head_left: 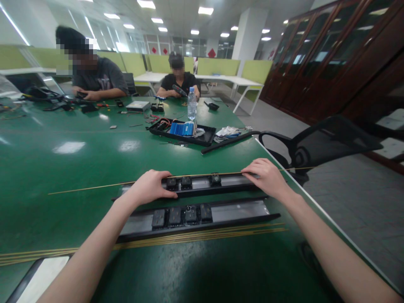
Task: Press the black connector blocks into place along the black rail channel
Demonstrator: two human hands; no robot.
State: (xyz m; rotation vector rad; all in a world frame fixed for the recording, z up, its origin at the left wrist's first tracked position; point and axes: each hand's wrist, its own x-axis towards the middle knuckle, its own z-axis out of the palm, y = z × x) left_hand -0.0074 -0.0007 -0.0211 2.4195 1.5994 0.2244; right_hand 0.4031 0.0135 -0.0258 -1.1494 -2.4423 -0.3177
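A long black channel with black socket modules inside lies across the green table in front of me. My left hand straddles its left part, thumb and finger gripping the two side walls. Along the channel's far edge runs a thin brass rod, sticking out past both ends. My right hand pinches this rod near the channel's right end, fingertips close to the far wall. Nearer to me is a second black channel, with several square sockets side by side in it.
Several brass rods lie along the near side. Beyond the channels are a black tray with a blue pack, a water bottle and a black strip. Two people work across the table. An office chair stands at right.
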